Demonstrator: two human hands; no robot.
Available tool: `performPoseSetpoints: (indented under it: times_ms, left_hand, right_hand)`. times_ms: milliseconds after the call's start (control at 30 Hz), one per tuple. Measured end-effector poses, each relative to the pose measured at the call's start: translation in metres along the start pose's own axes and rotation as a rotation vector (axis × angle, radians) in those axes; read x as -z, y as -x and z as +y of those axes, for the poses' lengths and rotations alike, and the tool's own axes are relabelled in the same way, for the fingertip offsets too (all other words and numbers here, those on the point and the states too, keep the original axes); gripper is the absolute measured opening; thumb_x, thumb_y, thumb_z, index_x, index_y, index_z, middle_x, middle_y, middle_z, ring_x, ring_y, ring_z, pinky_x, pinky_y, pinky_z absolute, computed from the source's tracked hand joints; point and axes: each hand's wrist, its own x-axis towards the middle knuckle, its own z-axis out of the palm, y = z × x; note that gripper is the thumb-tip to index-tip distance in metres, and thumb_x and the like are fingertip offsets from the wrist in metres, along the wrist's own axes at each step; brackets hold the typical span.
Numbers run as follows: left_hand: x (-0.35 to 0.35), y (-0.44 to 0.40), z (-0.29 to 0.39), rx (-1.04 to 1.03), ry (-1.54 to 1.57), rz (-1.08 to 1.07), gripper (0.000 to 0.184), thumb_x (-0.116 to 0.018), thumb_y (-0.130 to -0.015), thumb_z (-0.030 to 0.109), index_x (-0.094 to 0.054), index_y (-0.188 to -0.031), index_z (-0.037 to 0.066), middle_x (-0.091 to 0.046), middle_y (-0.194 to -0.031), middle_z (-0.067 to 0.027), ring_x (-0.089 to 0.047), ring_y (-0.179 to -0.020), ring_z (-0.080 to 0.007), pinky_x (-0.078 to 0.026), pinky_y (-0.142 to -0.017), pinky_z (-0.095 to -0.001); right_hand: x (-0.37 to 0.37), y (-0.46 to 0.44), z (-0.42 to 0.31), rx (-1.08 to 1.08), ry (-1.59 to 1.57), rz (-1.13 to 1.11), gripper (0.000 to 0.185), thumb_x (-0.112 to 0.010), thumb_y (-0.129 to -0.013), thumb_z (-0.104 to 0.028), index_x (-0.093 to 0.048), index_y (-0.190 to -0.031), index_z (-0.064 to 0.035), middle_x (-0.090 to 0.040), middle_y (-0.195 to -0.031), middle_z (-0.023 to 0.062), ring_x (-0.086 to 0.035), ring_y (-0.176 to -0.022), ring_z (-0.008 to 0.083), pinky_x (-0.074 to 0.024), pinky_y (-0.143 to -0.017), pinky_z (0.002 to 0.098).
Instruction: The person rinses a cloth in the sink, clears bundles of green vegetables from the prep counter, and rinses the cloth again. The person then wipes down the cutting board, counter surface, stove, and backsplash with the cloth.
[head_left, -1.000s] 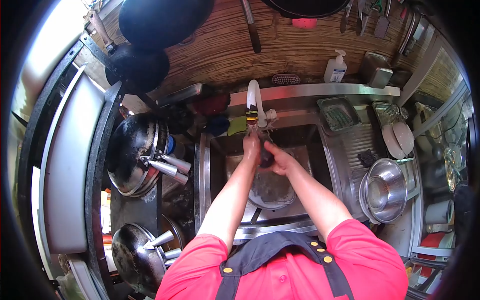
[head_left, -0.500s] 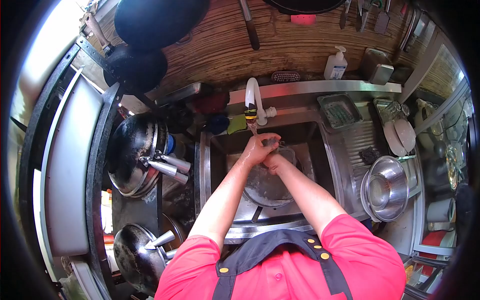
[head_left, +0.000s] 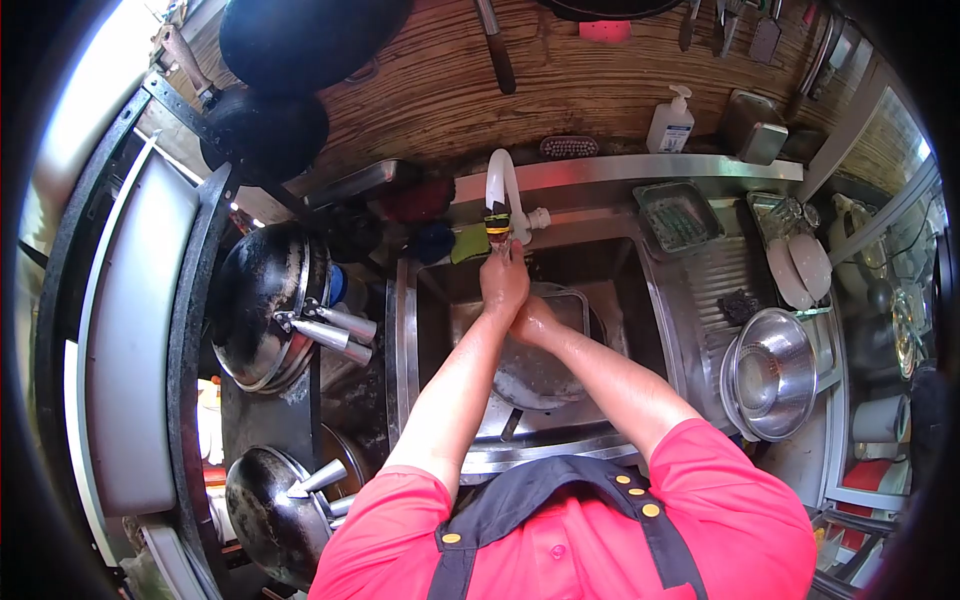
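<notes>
My left hand (head_left: 505, 281) is under the spout of the white tap (head_left: 498, 195), back upward, fingers stretched toward the spout. Both hands are wet. My right hand (head_left: 536, 321) lies against the underside of my left hand near the wrist, and its fingers are mostly hidden there. Whether anything small sits between the palms cannot be seen. Below them, a round metal pan or lid (head_left: 535, 385) and a clear rectangular container (head_left: 572, 308) lie in the steel sink (head_left: 640, 320).
Steel strainer bowls (head_left: 775, 375), a dark scouring pad (head_left: 738, 306) and white bowls (head_left: 800, 270) stand on the right drainboard. Woks (head_left: 262, 305) with metal handles are stacked at left. A green cloth (head_left: 470, 244) lies beside the tap; a pump bottle (head_left: 671, 123) stands behind.
My left hand has turned and moved up closer to the spout, its fingers now straighter. My right hand has shifted slightly to the left. A greyish patch by the left fingers is out of sight.
</notes>
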Motion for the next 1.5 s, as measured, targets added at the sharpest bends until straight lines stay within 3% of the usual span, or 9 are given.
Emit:
performPoseSetpoints:
  times_ms: [200,300,400,600,800,867,1267,1367,1500]
  left_hand:
    - [-0.019,-0.026,-0.062,-0.054,0.047,0.193,0.041,-0.044,-0.090,0.038,-0.060,-0.087,0.000,-0.063,-0.078,-0.0213,-0.060,-0.076,-0.0407,-0.044,-0.064,-0.0447]
    - [-0.014,-0.023,-0.065,0.235,0.773,-0.142,0.039,-0.044,-0.092,0.035,-0.056,-0.109,0.001,-0.063,-0.101,-0.0155,-0.060,-0.092,-0.0293,-0.045,-0.078,-0.0392]
    - [-0.025,-0.009,-0.067,0.547,1.493,-0.428,0.038,-0.043,-0.093,0.034,-0.050,-0.120,0.008,-0.058,-0.112,-0.0053,-0.055,-0.100,-0.0222,-0.043,-0.089,-0.0386]
    - [-0.025,0.011,-0.037,0.553,1.094,-0.271,0.031,-0.048,-0.092,0.029,-0.055,-0.109,0.004,-0.062,-0.093,-0.0106,-0.060,-0.080,-0.0195,-0.049,-0.069,-0.0325]
    - [-0.011,0.004,-0.001,0.477,0.984,-0.247,0.030,-0.051,-0.091,0.036,-0.051,-0.087,0.007,-0.052,-0.062,-0.0018,-0.051,-0.052,-0.0137,-0.043,-0.049,-0.0296]
    - [-0.012,-0.004,-0.009,0.419,1.027,-0.268,0.030,-0.051,-0.091,0.036,-0.049,-0.085,0.007,-0.050,-0.062,-0.0013,-0.049,-0.053,-0.0128,-0.043,-0.050,-0.0294]
    - [-0.001,-0.015,-0.007,0.153,0.783,-0.448,0.019,-0.070,-0.078,0.020,-0.056,-0.075,0.008,-0.051,-0.068,0.0042,-0.044,-0.058,-0.0067,-0.036,-0.052,-0.0245]
    - [0.008,-0.010,-0.017,0.137,0.717,-0.401,0.011,-0.066,-0.078,0.011,-0.057,-0.079,0.006,-0.058,-0.077,0.0004,-0.052,-0.066,-0.0072,-0.042,-0.060,-0.0239]
    - [0.010,0.001,-0.035,0.241,1.125,-0.427,0.017,-0.053,-0.077,-0.003,-0.060,-0.091,0.002,-0.061,-0.105,-0.0071,-0.058,-0.085,-0.0104,-0.046,-0.077,-0.0243]
  right_hand:
    - [-0.014,0.009,-0.013,0.040,-0.379,0.310,0.062,-0.053,-0.079,-0.026,-0.032,-0.131,-0.0008,-0.045,-0.124,0.0288,-0.046,-0.114,0.0388,-0.0413,-0.090,0.0398]
    - [0.013,0.009,-0.027,-0.099,-1.225,0.313,0.068,-0.041,-0.088,-0.038,-0.014,-0.143,-0.0094,-0.012,-0.147,0.0209,-0.014,-0.135,0.0363,-0.0138,-0.109,0.0419]
    - [0.020,-0.010,-0.029,-0.334,-0.240,0.325,0.067,-0.029,-0.090,-0.050,-0.015,-0.143,-0.0117,-0.014,-0.147,0.0175,-0.013,-0.135,0.0371,-0.0116,-0.108,0.0503]
    - [0.048,-0.051,0.006,-0.428,-0.141,0.379,0.067,-0.029,-0.087,-0.059,-0.020,-0.142,-0.0221,-0.008,-0.148,0.0182,-0.011,-0.134,0.0433,-0.0114,-0.099,0.0672]
    - [0.057,-0.117,0.108,-0.238,-0.429,0.779,0.053,-0.052,-0.086,-0.037,-0.038,-0.132,-0.0133,-0.040,-0.131,0.0196,-0.047,-0.113,0.0355,-0.0413,-0.090,0.0472]
    - [0.056,-0.111,0.115,-0.097,-1.206,0.502,0.045,-0.056,-0.087,-0.026,-0.043,-0.127,-0.0078,-0.054,-0.109,0.0112,-0.056,-0.091,0.0230,-0.0483,-0.079,0.0329]
    - [0.091,-0.109,0.103,-0.447,-0.869,0.265,0.052,-0.044,-0.088,-0.053,-0.056,-0.099,-0.0034,-0.052,-0.068,0.0056,-0.047,-0.050,0.0132,-0.0365,-0.041,0.0289]
    - [0.033,-0.112,0.136,-0.157,-0.797,0.592,0.058,-0.039,-0.091,-0.048,-0.048,-0.120,0.0012,-0.052,-0.119,0.0234,-0.045,-0.116,0.0341,-0.0339,-0.095,0.0431]
    - [0.023,0.002,0.045,0.000,-1.896,-0.066,0.054,-0.039,-0.091,-0.051,-0.044,-0.124,-0.0095,-0.052,-0.119,0.0087,-0.048,-0.111,0.0225,-0.0387,-0.090,0.0418]
